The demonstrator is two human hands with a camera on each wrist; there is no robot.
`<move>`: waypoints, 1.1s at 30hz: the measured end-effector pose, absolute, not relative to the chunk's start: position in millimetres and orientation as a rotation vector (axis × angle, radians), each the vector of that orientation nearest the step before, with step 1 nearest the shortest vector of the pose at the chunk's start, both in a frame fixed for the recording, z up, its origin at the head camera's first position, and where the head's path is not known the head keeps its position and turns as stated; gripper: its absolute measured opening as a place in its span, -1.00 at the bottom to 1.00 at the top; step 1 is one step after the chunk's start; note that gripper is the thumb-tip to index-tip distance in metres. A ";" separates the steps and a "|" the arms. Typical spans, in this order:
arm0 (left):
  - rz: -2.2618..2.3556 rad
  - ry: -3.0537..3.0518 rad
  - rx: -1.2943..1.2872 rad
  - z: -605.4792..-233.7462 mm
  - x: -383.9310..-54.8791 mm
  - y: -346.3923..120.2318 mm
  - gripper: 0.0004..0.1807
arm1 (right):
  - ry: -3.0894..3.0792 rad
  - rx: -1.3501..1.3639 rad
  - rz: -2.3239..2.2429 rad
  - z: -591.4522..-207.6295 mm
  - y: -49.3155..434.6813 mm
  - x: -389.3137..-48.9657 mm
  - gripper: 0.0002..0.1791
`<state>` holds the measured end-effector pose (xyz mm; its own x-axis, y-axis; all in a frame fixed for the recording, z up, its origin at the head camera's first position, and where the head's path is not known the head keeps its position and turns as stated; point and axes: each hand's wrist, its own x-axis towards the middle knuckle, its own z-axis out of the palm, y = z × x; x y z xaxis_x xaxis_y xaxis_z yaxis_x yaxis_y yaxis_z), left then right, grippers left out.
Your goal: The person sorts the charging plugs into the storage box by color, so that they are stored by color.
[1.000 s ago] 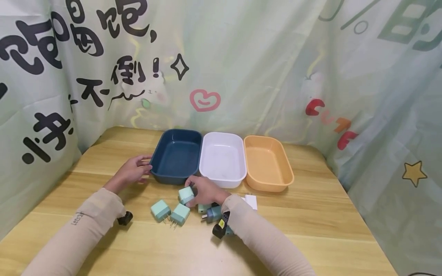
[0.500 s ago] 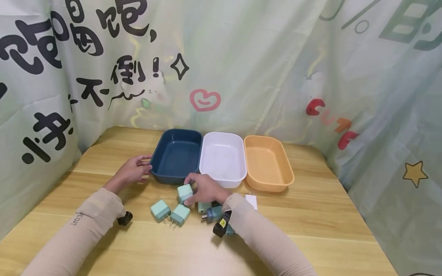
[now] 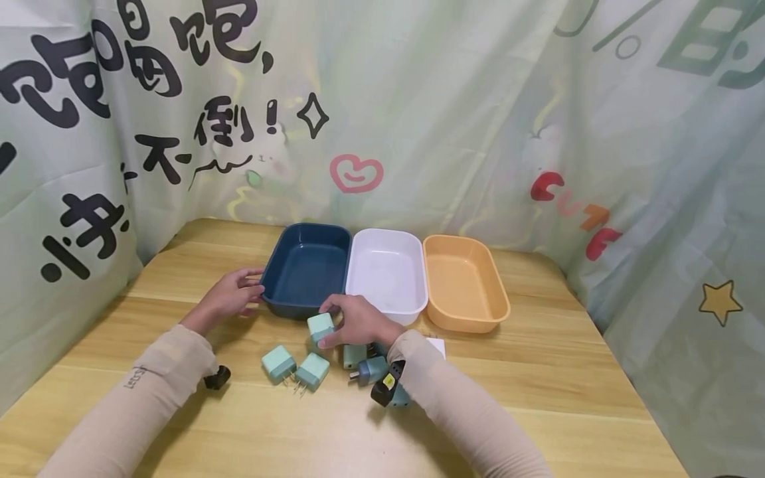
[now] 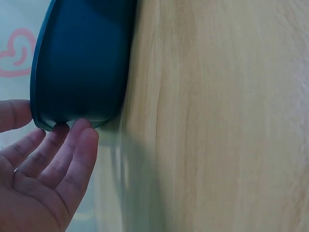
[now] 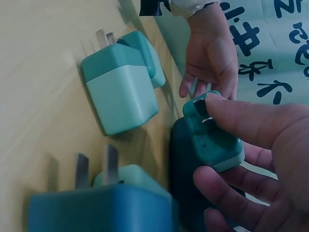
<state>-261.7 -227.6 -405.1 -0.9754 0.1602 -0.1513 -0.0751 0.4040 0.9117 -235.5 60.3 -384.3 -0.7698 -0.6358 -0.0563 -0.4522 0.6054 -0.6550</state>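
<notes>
In the head view my right hand (image 3: pixel 361 325) pinches a mint-green plug charger (image 3: pixel 320 325) between thumb and fingers, raised just in front of the dark blue tray (image 3: pixel 305 307). The right wrist view shows this charger's darker green prong face (image 5: pixel 212 137), with the thumb partly covering it. My left hand (image 3: pixel 224 295) is at the blue tray's left side. Its fingertips (image 4: pixel 87 140) touch the tray wall, fairly straight, with the thumb at the rim. Two more mint chargers, one left (image 3: pixel 278 364) and one right (image 3: pixel 313 372), lie on the table with prongs out.
A white tray (image 3: pixel 388 307) and an orange tray (image 3: pixel 469 322) stand right of the blue one. Under my right forearm lie a blue charger (image 3: pixel 372 370), another mint charger (image 3: pixel 354 356) and a partly hidden white one (image 3: pixel 438 346). A printed curtain (image 3: pixel 430 119) hangs behind the table.
My right hand has risen slightly and moved a little towards the blue tray, lifting the mint charger with it. The left hand stays where it was.
</notes>
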 end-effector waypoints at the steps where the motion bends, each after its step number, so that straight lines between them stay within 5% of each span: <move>1: 1.607 2.444 0.077 -405.0 -261.5 -227.4 -0.39 | 2.551 -0.891 -0.928 -383.5 60.2 -235.7 -0.43; 33: 1.588 2.449 0.059 -404.0 -260.6 -227.2 -0.40 | 2.579 -0.817 -1.107 -363.0 50.9 -261.1 -0.48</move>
